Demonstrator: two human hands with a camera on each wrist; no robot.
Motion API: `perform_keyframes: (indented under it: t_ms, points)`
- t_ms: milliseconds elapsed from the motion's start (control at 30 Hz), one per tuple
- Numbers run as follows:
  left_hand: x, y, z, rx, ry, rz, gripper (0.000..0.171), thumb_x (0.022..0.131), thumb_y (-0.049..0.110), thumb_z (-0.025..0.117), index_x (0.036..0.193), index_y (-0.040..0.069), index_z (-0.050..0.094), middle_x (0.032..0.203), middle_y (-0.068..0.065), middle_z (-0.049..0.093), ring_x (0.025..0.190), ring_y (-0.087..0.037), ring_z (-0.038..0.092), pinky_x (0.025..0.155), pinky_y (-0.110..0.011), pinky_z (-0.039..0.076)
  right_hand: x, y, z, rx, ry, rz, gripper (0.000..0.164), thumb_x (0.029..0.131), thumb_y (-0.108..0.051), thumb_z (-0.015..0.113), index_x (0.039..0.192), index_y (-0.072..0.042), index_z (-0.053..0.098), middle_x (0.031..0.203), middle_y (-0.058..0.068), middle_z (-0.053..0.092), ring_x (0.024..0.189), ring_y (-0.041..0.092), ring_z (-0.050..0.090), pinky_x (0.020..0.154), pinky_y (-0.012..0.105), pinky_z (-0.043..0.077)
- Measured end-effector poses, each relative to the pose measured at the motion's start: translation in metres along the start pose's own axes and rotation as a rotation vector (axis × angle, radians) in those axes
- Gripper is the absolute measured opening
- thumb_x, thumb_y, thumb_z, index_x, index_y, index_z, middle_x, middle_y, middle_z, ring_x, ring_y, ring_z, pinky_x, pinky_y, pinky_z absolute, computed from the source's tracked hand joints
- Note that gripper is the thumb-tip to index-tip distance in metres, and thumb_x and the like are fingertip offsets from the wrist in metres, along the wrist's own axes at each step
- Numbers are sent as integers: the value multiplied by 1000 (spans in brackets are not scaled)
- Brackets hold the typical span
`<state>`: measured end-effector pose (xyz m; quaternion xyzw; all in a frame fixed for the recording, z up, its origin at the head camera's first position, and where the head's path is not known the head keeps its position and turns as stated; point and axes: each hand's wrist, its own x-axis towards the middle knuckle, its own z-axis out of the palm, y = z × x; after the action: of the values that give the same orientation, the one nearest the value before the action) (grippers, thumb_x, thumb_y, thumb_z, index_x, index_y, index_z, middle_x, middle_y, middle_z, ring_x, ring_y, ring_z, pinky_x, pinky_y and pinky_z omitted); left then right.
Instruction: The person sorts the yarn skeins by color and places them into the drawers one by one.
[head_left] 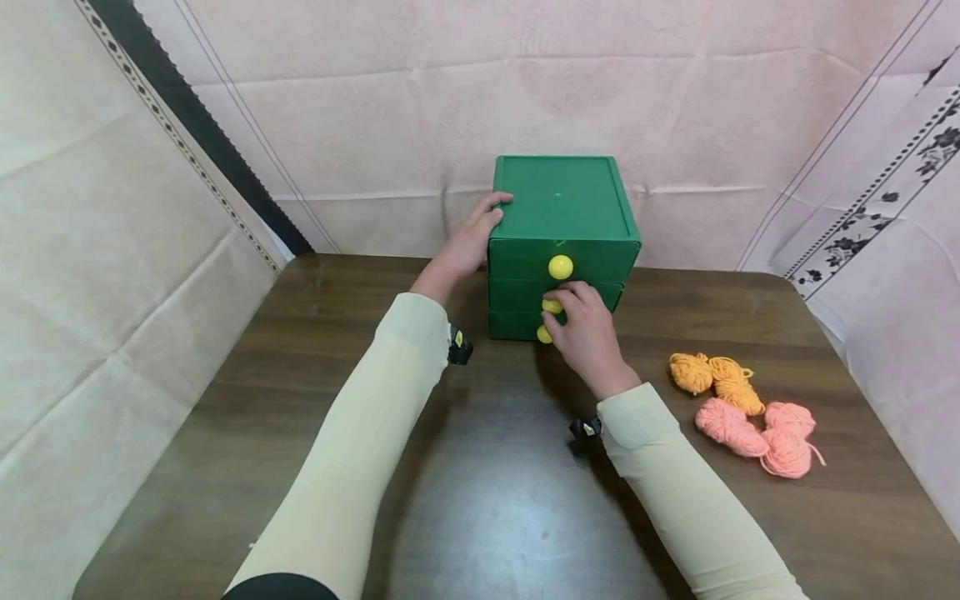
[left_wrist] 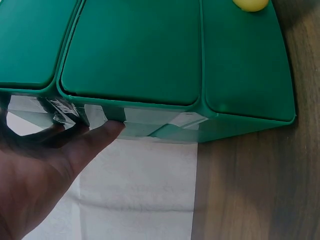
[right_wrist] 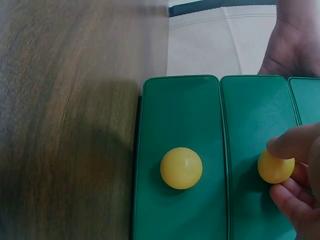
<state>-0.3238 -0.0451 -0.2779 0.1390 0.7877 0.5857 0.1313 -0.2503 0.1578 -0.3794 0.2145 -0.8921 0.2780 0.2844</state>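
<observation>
A green cabinet with three stacked drawers [head_left: 564, 200] stands at the back of the table, each drawer front bearing a round yellow knob. My right hand [head_left: 588, 337] pinches the middle knob [right_wrist: 276, 167] between thumb and fingers. The lowest knob [right_wrist: 181, 168] sits untouched just beneath that hand, and the top knob [head_left: 560, 267] is above it. At the cabinet's left side, my left hand [head_left: 472, 237] rests with its fingertips by the upper edge; in the left wrist view its thumb touches the taped side [left_wrist: 162, 127]. All the drawers look closed.
Two orange yarn bundles [head_left: 738, 394] and two pink ones [head_left: 787, 442] lie on the brown wooden table [head_left: 480, 500], right of my right forearm. A pale cloth [head_left: 360, 108] hangs behind the cabinet and along both sides.
</observation>
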Motion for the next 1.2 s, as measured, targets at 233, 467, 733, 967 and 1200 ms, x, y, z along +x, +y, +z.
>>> perform_keyframes:
  t_ms: [233, 467, 733, 967, 1200]
  points:
    - [-2, 3, 1, 24, 8, -6, 42, 107, 34, 22, 148, 33, 30, 159, -1, 21, 132, -27, 40, 100, -51, 43, -2, -1, -3, -7, -13, 8, 21, 83, -9, 75, 102, -1, 71, 104, 14, 62, 99, 30, 56, 86, 43, 52]
    - [-2, 2, 0, 5, 1, 3, 42, 107, 34, 23, 148, 32, 30, 158, -3, 21, 131, -28, 41, 101, -50, 43, -4, -1, -3, -14, -11, 4, 21, 83, -9, 76, 102, -2, 71, 104, 13, 61, 99, 30, 56, 85, 43, 52]
    - [-3, 2, 1, -3, -4, 13, 43, 107, 33, 22, 150, 30, 28, 160, -1, 19, 135, -26, 39, 105, -49, 40, -7, -4, -4, -14, -21, 15, 21, 83, -10, 75, 102, -2, 71, 104, 13, 62, 98, 30, 56, 83, 42, 52]
    - [-1, 0, 0, -1, -6, 15, 43, 107, 33, 22, 150, 31, 28, 160, 0, 19, 137, -24, 37, 107, -48, 38, -9, -7, -6, -16, -26, 20, 21, 83, -9, 75, 102, -1, 71, 104, 13, 62, 98, 30, 56, 83, 42, 52]
    - [1, -1, -1, -19, -10, 5, 43, 107, 35, 23, 149, 33, 29, 160, 1, 19, 138, -25, 36, 106, -50, 39, -10, -9, -7, -15, -26, 21, 21, 82, -9, 76, 102, -2, 71, 104, 13, 62, 98, 29, 56, 84, 42, 52]
